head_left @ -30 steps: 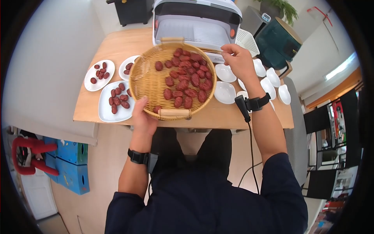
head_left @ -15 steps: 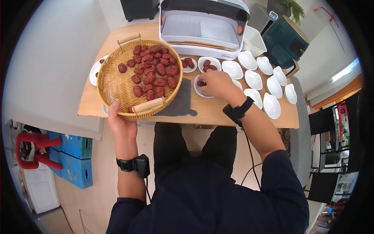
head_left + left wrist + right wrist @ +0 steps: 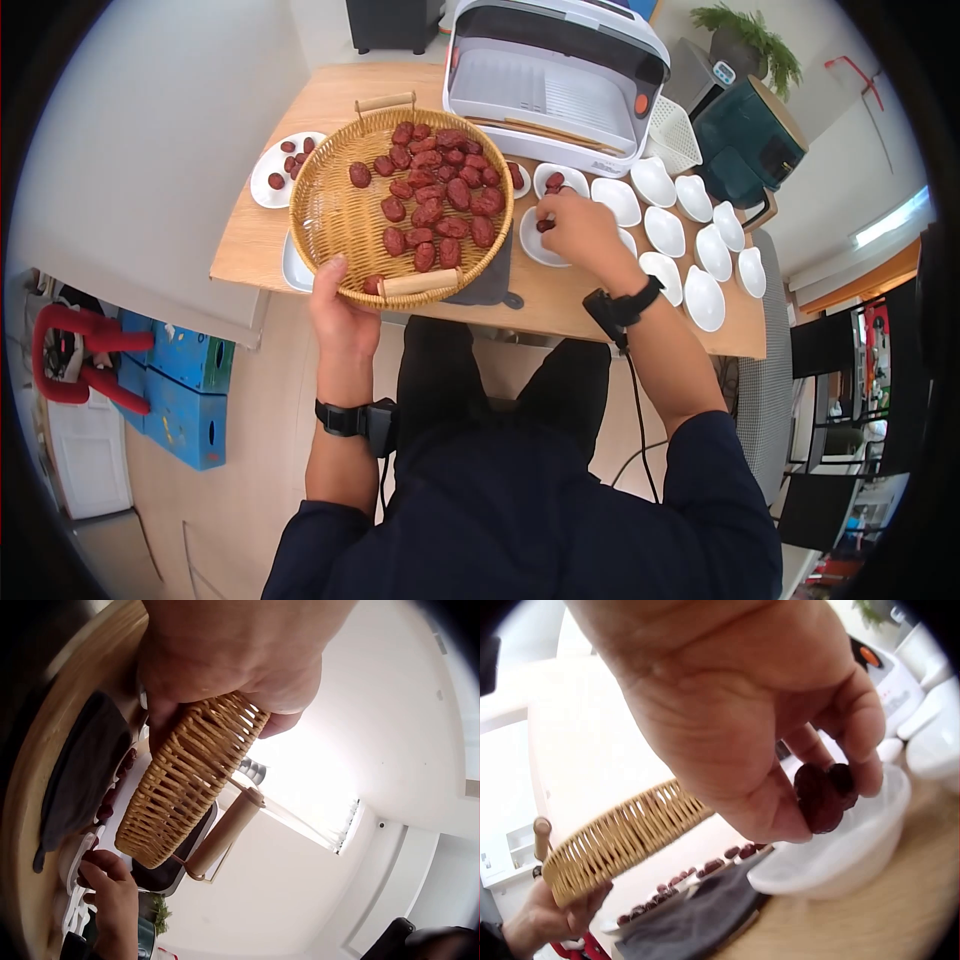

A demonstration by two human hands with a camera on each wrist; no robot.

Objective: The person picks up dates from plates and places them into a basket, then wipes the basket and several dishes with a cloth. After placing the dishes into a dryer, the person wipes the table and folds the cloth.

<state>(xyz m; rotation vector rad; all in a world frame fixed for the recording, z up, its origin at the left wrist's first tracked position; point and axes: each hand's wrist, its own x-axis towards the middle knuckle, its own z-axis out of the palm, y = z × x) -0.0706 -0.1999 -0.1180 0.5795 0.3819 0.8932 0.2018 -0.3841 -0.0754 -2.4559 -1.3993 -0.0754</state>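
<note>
The right hand [image 3: 583, 235] has moved nearer, pinching wrinkled dark-red dates [image 3: 821, 801] over a glossy white bowl [image 3: 538, 252], apparently bringing this portion to its dish, while the left hand [image 3: 345, 318] grips the round tan wicker basket [image 3: 333, 215] at left.

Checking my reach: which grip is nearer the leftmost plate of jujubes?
Left. The left grip is nearside of the plate; the right grip is farther, beyond the wicker basket.

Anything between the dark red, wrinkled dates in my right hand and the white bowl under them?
Nothing visible. The right hand holds the dark red, wrinkled dates over the open top of the white, rounded bowl. The round, woven tan basket is off to the left, outside that path.
</note>
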